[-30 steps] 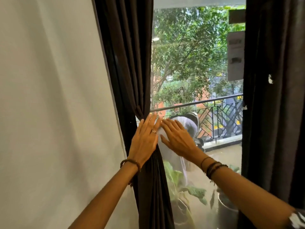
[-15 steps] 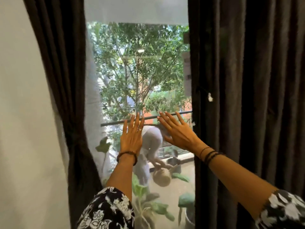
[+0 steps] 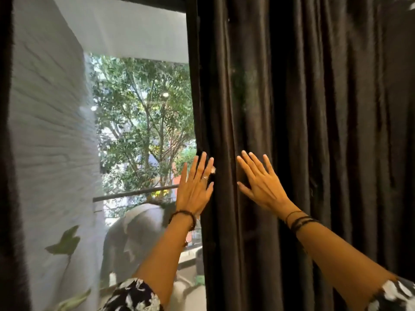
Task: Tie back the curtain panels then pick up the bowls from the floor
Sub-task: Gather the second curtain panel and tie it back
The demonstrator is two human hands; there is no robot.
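From the head view I see the right curtain (image 3: 314, 131) hanging dark and pleated over the right half of the window, its inner edge running down just past the middle. My left hand (image 3: 196, 187) is raised with its fingers straight and spread, holding nothing; its little-finger side lies right at that inner edge, touching or just beside the fold, I cannot tell which. A ring (image 3: 204, 177) shows on one finger and a dark bracelet (image 3: 183, 215) sits on the wrist. My right hand (image 3: 260, 182) is flat against the curtain's front, fingers spread wide and straight, the thumb pointing back toward the edge; one fold of cloth stands between the two hands. Thin dark bands (image 3: 299, 221) circle the right wrist. At the far left a strip of the left curtain (image 3: 9, 176) fills the frame edge, blurred. Between the curtains the glass (image 3: 139, 122) shows trees, a railing (image 3: 134, 193), a white brick wall (image 3: 49, 142) and a bent-over figure in grey (image 3: 137, 234). Patterned sleeves (image 3: 134, 297) show at the bottom.
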